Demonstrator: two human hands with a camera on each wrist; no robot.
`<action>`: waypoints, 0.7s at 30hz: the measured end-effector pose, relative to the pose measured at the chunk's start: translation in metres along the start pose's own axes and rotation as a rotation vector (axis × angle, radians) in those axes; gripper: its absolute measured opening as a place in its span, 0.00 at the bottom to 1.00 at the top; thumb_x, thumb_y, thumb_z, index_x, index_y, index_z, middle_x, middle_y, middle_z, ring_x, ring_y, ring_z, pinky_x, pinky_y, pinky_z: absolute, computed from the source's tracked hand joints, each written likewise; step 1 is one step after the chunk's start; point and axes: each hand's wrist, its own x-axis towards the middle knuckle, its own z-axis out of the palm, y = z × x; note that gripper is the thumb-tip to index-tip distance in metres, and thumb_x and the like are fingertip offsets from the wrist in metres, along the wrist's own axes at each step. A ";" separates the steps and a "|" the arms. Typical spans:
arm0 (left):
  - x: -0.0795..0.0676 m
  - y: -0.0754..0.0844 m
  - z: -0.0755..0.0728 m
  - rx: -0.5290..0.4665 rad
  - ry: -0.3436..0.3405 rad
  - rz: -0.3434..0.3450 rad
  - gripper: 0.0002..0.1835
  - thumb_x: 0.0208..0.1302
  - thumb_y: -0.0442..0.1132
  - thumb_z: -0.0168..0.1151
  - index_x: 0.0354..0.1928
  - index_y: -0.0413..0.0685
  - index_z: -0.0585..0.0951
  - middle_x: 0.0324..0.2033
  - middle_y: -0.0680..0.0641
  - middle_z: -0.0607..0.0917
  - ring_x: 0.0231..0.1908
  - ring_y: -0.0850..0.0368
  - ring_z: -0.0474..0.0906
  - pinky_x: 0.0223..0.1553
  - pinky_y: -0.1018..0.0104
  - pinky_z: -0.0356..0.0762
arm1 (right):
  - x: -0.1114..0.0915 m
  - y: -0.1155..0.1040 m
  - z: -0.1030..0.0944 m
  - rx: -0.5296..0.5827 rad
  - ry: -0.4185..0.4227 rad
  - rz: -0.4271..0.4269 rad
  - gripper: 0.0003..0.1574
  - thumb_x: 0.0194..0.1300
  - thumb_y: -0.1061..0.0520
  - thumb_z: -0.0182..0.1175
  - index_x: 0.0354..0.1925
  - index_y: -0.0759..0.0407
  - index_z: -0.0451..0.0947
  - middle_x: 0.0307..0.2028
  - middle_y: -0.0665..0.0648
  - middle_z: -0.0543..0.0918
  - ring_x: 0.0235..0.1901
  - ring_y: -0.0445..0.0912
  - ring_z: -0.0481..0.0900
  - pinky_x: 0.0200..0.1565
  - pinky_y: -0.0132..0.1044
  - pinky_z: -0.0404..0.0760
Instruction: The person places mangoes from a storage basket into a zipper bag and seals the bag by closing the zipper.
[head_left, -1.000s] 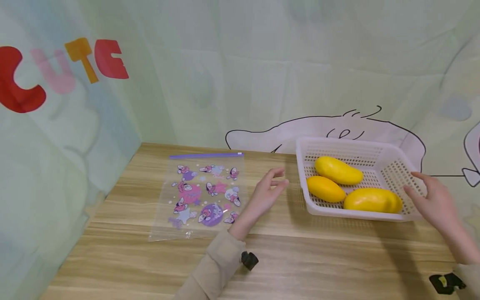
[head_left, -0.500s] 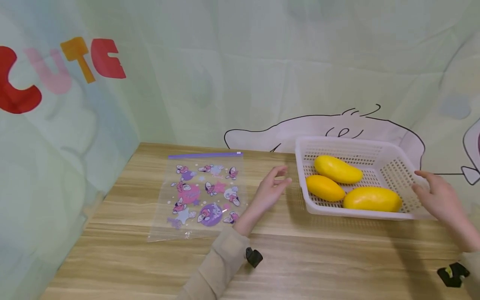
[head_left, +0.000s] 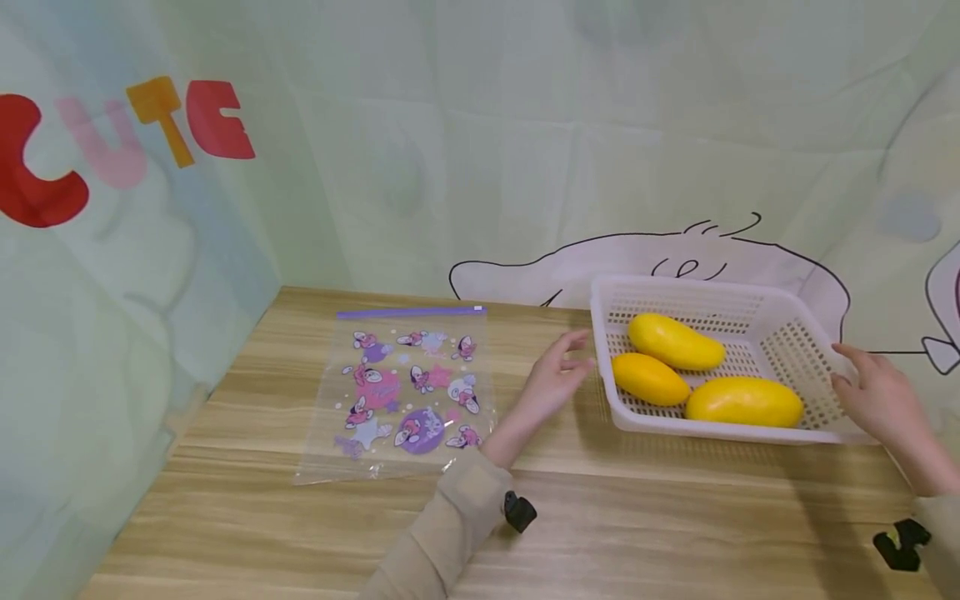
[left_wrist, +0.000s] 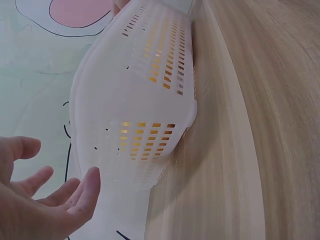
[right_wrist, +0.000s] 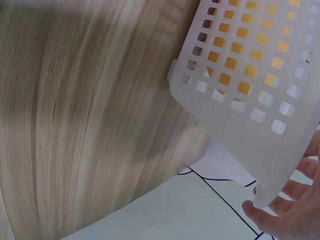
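Three yellow mangoes [head_left: 744, 402] lie in a white perforated plastic basket [head_left: 697, 430] at the right of the table. At the basket's right end, my right hand [head_left: 885, 400] holds the rim; in the right wrist view, the fingers [right_wrist: 294, 190] curl over the edge. My left hand [head_left: 553, 379] is just beside the basket's left side, its fingers loosely bent with nothing between them. The left wrist view has those fingers [left_wrist: 82, 200] close to the basket wall [left_wrist: 107, 107]; whether they touch it I cannot tell.
A clear zip bag [head_left: 397, 392] with a purple slider strip and cartoon prints lies flat on the wooden table [head_left: 300, 533], left of my left hand. A printed cloth backdrop [head_left: 480, 167] stands along the table's back and left edges.
My left hand has moved right, closer to the basket. My right hand has shifted slightly outward onto the basket's right rim. The basket, mangoes and bag stay in place.
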 end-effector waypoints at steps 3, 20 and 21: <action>0.002 -0.001 0.003 -0.001 0.005 -0.010 0.26 0.68 0.42 0.57 0.67 0.57 0.68 0.65 0.43 0.72 0.58 0.44 0.76 0.52 0.55 0.82 | 0.001 0.003 0.001 -0.005 -0.007 0.023 0.34 0.71 0.61 0.45 0.69 0.75 0.49 0.60 0.87 0.56 0.55 0.80 0.56 0.52 0.78 0.60; 0.016 -0.004 0.018 0.019 0.015 -0.062 0.27 0.66 0.40 0.57 0.68 0.59 0.68 0.66 0.45 0.70 0.56 0.46 0.77 0.51 0.56 0.82 | 0.006 0.014 0.002 -0.035 -0.065 0.030 0.35 0.68 0.63 0.44 0.69 0.74 0.49 0.56 0.87 0.60 0.47 0.74 0.65 0.43 0.70 0.69; 0.016 -0.004 0.018 0.021 0.014 -0.060 0.27 0.66 0.40 0.57 0.68 0.59 0.68 0.66 0.45 0.70 0.56 0.46 0.77 0.50 0.57 0.82 | 0.007 0.015 0.002 -0.038 -0.067 0.028 0.35 0.67 0.64 0.43 0.69 0.74 0.49 0.57 0.87 0.60 0.45 0.72 0.66 0.40 0.66 0.70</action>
